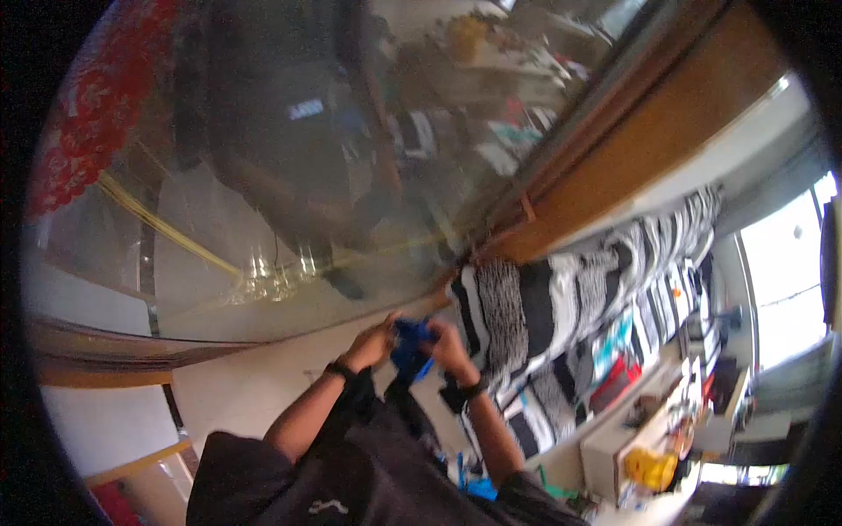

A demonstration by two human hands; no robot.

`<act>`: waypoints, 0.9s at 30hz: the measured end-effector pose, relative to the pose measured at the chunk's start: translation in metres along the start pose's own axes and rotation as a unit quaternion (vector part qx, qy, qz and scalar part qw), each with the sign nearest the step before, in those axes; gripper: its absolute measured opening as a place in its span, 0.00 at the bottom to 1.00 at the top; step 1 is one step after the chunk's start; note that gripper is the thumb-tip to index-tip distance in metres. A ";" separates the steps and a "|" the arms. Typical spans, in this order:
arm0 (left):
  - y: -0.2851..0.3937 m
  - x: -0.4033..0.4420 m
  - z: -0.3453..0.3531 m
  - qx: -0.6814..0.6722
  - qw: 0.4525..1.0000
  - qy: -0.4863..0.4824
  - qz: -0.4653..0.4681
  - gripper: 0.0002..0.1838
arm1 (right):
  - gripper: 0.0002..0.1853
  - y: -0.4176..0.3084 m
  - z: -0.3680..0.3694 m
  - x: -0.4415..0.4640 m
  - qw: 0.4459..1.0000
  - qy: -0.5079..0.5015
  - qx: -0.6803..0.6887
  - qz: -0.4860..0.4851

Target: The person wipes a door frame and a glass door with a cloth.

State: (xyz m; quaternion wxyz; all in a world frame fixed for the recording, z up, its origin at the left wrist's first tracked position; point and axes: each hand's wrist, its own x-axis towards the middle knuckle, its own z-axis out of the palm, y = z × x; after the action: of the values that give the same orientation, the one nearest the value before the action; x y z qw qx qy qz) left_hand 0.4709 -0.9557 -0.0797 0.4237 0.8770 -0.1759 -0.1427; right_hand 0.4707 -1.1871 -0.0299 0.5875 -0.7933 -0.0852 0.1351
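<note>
Between my two hands, close to the front of my body, is a soft-looking blue cloth, blurred by motion. My left hand grips it from the left side, its fingers closed at the top edge. On the other side my right hand is also closed on it, fingers bent. Dark bands circle both wrists. Just beyond the hands stands a large glass pane with reflections in it, apart from the cloth.
Glassware shows behind or in the glass, with a red lace cloth at upper left. A wooden frame edges the pane. To the right are a black-and-white striped sofa and a cluttered white table with a yellow object.
</note>
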 end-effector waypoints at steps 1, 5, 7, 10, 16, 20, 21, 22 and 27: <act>-0.009 -0.017 -0.002 -0.055 0.997 0.014 0.048 0.42 | 0.15 -0.016 0.021 -0.007 0.997 0.012 0.001 -0.070; -0.060 -0.097 -0.002 -0.020 0.997 -0.076 -0.019 0.24 | 0.16 0.007 0.095 -0.040 0.987 -0.130 0.093 0.017; -0.042 -0.121 -0.023 -0.029 0.997 -0.062 0.027 0.20 | 0.15 -0.006 0.120 -0.053 0.975 -0.170 0.144 -0.001; -0.023 -0.152 -0.055 -0.014 0.996 -0.050 0.066 0.16 | 0.13 -0.017 0.135 -0.077 0.981 -0.176 0.086 -0.004; -0.040 -0.235 -0.120 0.094 0.995 -0.013 0.030 0.12 | 0.14 -0.035 0.189 -0.124 0.967 -0.049 0.239 0.066; -0.051 -0.320 -0.163 -0.145 0.978 -0.013 -0.151 0.13 | 0.12 -0.051 0.252 -0.146 0.967 -0.021 0.239 0.086; -0.058 -0.345 -0.166 -0.164 0.976 0.023 -0.142 0.13 | 0.11 -0.037 0.269 -0.150 0.980 -0.049 0.172 0.081; -0.063 -0.366 -0.171 -0.183 0.972 0.062 -0.132 0.14 | 0.11 -0.067 0.288 -0.146 0.989 -0.078 0.103 0.074; -0.076 -0.442 -0.210 -0.220 0.946 0.208 -0.114 0.15 | 0.10 -0.150 0.366 -0.134 0.992 -0.126 0.027 0.004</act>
State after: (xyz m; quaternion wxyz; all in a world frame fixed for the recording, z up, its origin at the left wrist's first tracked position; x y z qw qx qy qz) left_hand 0.1726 -0.5765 0.0310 0.6142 0.7863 0.0532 -0.0400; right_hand 0.2316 -0.8493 0.0286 0.5929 -0.7541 -0.1516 0.2384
